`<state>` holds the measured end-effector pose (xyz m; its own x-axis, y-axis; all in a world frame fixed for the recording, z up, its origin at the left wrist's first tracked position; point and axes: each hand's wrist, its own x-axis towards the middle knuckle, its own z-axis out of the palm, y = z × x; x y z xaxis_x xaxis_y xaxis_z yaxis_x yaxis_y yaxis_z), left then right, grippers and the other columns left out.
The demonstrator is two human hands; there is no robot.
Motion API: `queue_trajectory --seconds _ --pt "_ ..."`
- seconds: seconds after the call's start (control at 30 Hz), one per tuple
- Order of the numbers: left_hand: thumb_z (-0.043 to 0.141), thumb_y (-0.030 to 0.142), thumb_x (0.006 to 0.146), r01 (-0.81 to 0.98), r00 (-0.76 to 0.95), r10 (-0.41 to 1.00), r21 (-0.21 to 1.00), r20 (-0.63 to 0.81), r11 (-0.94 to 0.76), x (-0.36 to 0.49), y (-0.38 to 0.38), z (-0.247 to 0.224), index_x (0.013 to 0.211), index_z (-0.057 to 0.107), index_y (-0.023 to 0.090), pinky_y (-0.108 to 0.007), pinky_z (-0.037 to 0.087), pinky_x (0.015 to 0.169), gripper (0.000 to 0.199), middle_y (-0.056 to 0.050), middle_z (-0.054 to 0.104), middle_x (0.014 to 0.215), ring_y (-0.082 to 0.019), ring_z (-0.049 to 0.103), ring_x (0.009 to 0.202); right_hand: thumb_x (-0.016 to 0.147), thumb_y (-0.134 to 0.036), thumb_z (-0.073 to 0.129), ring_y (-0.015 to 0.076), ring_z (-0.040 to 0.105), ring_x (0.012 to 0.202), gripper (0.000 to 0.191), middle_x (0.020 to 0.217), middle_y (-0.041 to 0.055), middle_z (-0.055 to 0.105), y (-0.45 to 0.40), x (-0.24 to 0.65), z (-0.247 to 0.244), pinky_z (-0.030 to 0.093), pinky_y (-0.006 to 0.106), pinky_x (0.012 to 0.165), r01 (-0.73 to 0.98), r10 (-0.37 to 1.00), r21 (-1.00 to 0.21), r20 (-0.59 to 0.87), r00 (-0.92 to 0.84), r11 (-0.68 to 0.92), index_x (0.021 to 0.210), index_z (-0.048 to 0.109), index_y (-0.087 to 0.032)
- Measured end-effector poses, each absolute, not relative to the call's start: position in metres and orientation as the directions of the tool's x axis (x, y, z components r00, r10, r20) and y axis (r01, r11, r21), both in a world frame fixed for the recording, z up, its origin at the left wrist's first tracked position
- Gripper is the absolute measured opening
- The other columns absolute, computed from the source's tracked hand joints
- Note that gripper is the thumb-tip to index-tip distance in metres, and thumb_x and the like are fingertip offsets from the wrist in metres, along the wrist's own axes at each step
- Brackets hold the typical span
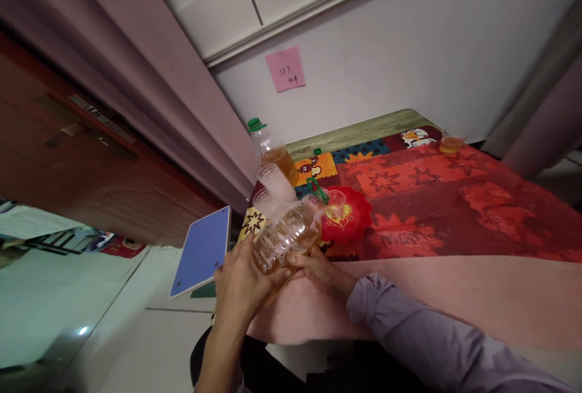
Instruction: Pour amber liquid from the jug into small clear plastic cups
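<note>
The largest thing was the table (364,129), which carried a red patterned cloth (436,223). At the left, beside its edge, there was a blue board (202,253) with a pale rim. Above the near part of the table was the clear bottle (291,238) with amber liquid, strongly tilted, its neck directed towards the red dish (354,232). Another bottle (279,156), green-capped and also containing amber liquid, stood behind, near the wall (386,65). The red dish had a wavy rim, and a clear cup (336,199) was in it, close to the tilted neck; whether liquid was flowing, one could not tell. The left hand (240,278) had its fingers curved around the lower part of the clear bottle, while the right hand (318,268) gripped its underside. Between both bottles were stacked cups (275,184). Smallest was a green cap (317,151), lying farther back.
</note>
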<state>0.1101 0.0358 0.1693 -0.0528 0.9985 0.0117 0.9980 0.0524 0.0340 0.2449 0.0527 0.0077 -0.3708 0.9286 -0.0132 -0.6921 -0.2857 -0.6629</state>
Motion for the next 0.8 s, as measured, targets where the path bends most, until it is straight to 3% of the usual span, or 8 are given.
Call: queue_trajectory --seconds 0.23,0.47,0.8 --pt "0.088 0.051 0.079 0.997 -0.064 0.998 0.047 0.002 0.064 0.113 0.038 0.171 0.16 0.054 0.017 -0.063 0.05 0.119 0.095 -0.023 0.065 0.163 -0.045 0.061 0.15 0.073 -0.054 0.097 0.0338 0.079 0.114 0.079 0.134 0.0108 0.079 0.052 0.246 0.009 0.069 0.051 0.088 -0.698 0.924 -0.648 -0.025 -0.381 -0.305 0.14 0.065 -0.027" --pt "0.086 0.052 0.079 0.998 -0.054 0.999 0.028 -0.005 0.054 0.116 0.038 0.175 0.16 0.056 0.016 -0.068 0.05 0.117 0.094 -0.025 0.064 0.163 -0.05 0.062 0.149 0.073 -0.06 0.096 0.0322 0.079 0.109 0.075 0.127 0.0096 0.081 0.054 0.245 0.003 0.068 0.05 0.088 -0.683 0.927 -0.661 -0.051 -0.373 -0.311 0.134 0.066 -0.028" --pt "0.084 0.054 0.082 0.997 -0.081 0.995 -0.017 -0.064 0.08 0.123 0.039 0.184 0.164 0.051 0.015 -0.061 0.05 0.12 0.097 -0.023 0.063 0.165 -0.046 0.061 0.151 0.072 -0.057 0.098 0.0314 0.08 0.11 0.076 0.13 0.0093 0.082 0.054 0.246 0.006 0.067 0.047 0.087 -0.706 0.926 -0.637 -0.035 -0.375 -0.309 0.134 0.067 -0.027"
